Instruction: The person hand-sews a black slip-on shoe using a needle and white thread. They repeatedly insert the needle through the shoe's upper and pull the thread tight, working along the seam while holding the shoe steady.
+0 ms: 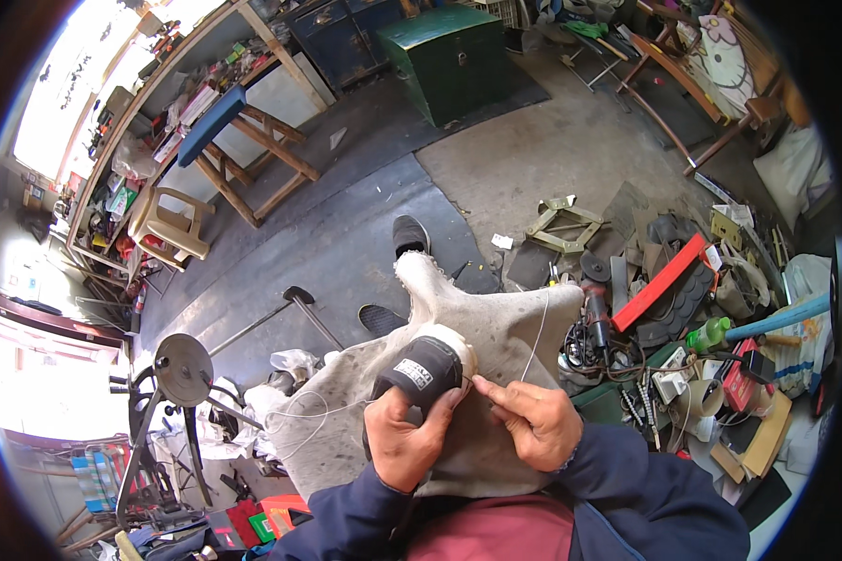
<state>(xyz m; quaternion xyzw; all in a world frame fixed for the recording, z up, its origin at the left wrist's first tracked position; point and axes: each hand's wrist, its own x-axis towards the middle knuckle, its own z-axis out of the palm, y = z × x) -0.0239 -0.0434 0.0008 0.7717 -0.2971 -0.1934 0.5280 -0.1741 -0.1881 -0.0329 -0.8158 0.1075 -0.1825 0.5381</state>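
Note:
My left hand [405, 438] is closed around a black shoe [420, 366] with a pale sole [459, 342], which rests on the cloth over my lap. My left thumb and fingers press on its upper. At the sole's edge, my right hand [536, 423] has thumb and forefinger pinched together. A white thread [541, 329] runs down the cloth to my right hand; the fingertips hide its end. More thread [320, 413] lies in loose loops left of the shoe. A spotted light-grey cloth [496, 458] covers my lap.
To the left stands a metal stand with a round disc [183, 370]. At right lie an angle grinder [597, 309], a red bar [660, 280], a green bottle [709, 334] and mixed tools. Ahead are a blue-topped wooden stool [212, 125], a beige plastic stool [171, 222] and a green chest [449, 56].

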